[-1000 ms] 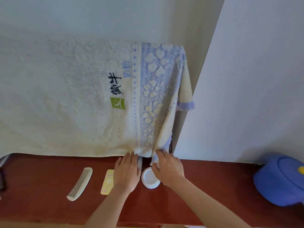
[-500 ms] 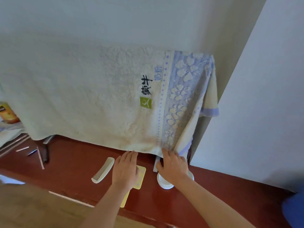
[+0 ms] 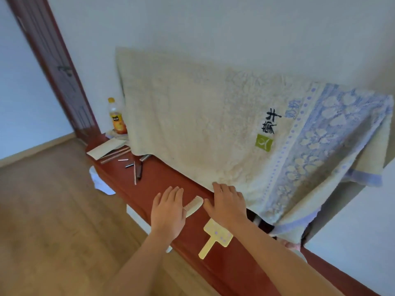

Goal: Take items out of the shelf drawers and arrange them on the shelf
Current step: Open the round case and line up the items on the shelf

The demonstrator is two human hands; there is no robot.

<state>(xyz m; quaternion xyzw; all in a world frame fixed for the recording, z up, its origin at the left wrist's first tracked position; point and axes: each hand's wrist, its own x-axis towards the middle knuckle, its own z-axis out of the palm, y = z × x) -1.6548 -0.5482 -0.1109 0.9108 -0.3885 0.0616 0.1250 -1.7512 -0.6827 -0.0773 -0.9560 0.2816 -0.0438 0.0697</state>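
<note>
A cream comb (image 3: 195, 205) lies on the red-brown shelf top (image 3: 158, 180), partly under my left hand (image 3: 168, 212). That hand is flat with fingers spread and covers the comb's near end. My right hand (image 3: 227, 204) rests palm down just right of the comb, fingers apart, its fingertips at the lower edge of the hanging cream and blue towel (image 3: 213, 129). A pale yellow paddle-shaped mirror (image 3: 215, 237) lies on the shelf below my right wrist. Neither hand holds anything. The white jar is hidden.
At the shelf's far left stand an orange drink bottle (image 3: 117, 118), a white paper (image 3: 106, 147), thin sticks (image 3: 116, 153) and small dark pens (image 3: 136, 167). A dark red door frame (image 3: 55, 67) rises at left. Wooden floor (image 3: 49, 210) lies below the shelf.
The view has swung left. Both hands moved left along the shelf: the left from the yellow mirror onto the comb, the right off the white jar, which is now out of sight.
</note>
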